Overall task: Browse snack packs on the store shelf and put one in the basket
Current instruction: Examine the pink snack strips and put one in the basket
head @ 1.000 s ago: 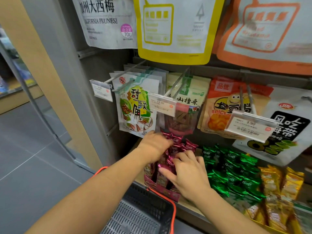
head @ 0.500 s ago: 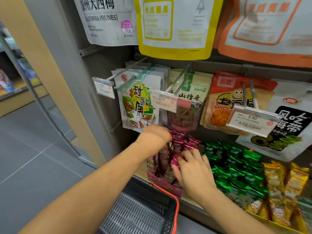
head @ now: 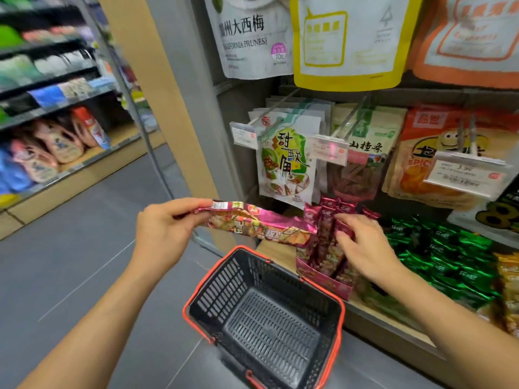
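Observation:
My left hand [head: 165, 226] pinches one end of a long magenta snack pack [head: 258, 224] and holds it level in the air, above and left of the basket. The dark grey basket [head: 202, 299] with an orange rim sits below the shelf edge and holds nothing. My right hand [head: 362, 245] rests on the upright magenta packs [head: 328, 220] standing in their pink display box [head: 323, 279] on the shelf, its fingers curled over their tops.
Green foil packs [head: 449, 259] and yellow packs [head: 508, 279] fill the shelf to the right. Bags hang on pegs above, with price tags [head: 466, 175] sticking out. A grey post [head: 182, 108] borders the shelf on the left. Another aisle's shelves [head: 53, 130] stand far left.
My left hand has pulled one magenta pack out of the display box and swung it left over the basket. The view has turned left. My right hand stays on the remaining packs.

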A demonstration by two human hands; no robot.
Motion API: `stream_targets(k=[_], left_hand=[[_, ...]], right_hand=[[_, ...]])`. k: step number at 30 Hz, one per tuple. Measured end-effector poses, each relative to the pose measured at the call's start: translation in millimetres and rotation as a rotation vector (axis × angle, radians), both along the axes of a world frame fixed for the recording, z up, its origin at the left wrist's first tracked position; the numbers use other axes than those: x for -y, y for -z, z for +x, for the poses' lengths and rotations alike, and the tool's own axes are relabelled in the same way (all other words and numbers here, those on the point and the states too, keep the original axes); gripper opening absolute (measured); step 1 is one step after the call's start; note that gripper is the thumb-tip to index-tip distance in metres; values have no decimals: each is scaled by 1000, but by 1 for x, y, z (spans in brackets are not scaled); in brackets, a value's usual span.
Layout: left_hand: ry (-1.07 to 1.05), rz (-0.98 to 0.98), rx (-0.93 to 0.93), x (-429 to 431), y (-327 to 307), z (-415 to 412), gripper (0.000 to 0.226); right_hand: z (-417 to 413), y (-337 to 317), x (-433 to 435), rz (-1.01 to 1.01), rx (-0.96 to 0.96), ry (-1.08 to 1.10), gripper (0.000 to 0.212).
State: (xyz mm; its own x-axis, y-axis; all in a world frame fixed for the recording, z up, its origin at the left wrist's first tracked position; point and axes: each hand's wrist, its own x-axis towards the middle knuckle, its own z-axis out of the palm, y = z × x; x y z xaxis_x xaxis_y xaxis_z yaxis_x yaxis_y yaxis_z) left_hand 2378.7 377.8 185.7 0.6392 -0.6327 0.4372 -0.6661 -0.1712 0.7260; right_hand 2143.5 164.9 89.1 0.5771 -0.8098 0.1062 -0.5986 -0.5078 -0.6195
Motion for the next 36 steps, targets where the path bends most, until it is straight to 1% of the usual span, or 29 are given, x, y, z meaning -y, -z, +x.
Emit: stream_targets(k=[1,2,3,4,5,6,7,9,13,16,17,19,21,23,24,25,27,28,29,30,31,32,33,34,36], left_hand=[[-19,-15,-73,-8,1,1,36],[-27,-35,-139,-15,2,1,38],[-31,-58,-194,-21,3,0,40],[-30,-78,-238,-25,4,-2,42],[-20,-94,-274,-29,5,-4,42],[-2,-103,-304,-32,7,-7,43],[18,-104,-331,-35,9,-9,43],[55,-103,-376,-40,14,-12,43],[152,-12,-483,-48,22,-4,34],[186,52,-701,-49,30,0,8],[176,78,-741,-47,35,0,8],[140,138,-755,-44,50,1,9],[127,193,-714,-43,67,2,13],[176,274,-612,-43,85,5,6],[222,334,-537,-44,97,7,14],[275,410,-470,-45,109,9,27],[367,606,-327,-43,134,12,55],[405,702,-220,-41,147,12,64],[432,782,-83,-37,161,12,66],[451,837,52,-33,174,13,61],[462,862,146,-28,185,13,51],[460,874,182,-24,196,14,43],[453,883,178,-19,208,16,38],[444,893,166,-15,219,19,36],[425,930,172,-7,242,26,33]], right_hand=[[1,-13,-6,249,131,-15,40],[2,-27,-14,563,244,-49,45],[2,-39,-22,864,303,-98,56],[1,-49,-29,1061,296,-165,64],[0,-54,-36,1151,274,-252,65],[0,-57,-43,1186,276,-332,60],[1,-57,-50,1188,303,-388,50],[5,-54,-62,1184,406,-367,35],[5,-35,-76,1231,579,-177,31],[4,-17,-91,1286,610,-114,29],[5,-11,-95,1292,611,-95,29],[6,3,-101,1317,615,-62,29],[7,19,-105,1343,592,-21,32],[7,36,-103,1381,549,38,33],[7,44,-101,1409,533,66,29],[7,52,-99,1433,516,92,25],[9,68,-94,1449,462,136,19],[10,77,-92,1450,435,155,19],[12,84,-90,1451,414,173,19],[14,91,-88,1453,400,188,18],[17,97,-86,1448,384,200,19],[20,104,-83,1425,355,209,20],[24,110,-81,1371,300,209,22],[27,115,-77,1269,208,197,24],[30,124,-67,920,-36,127,27]])
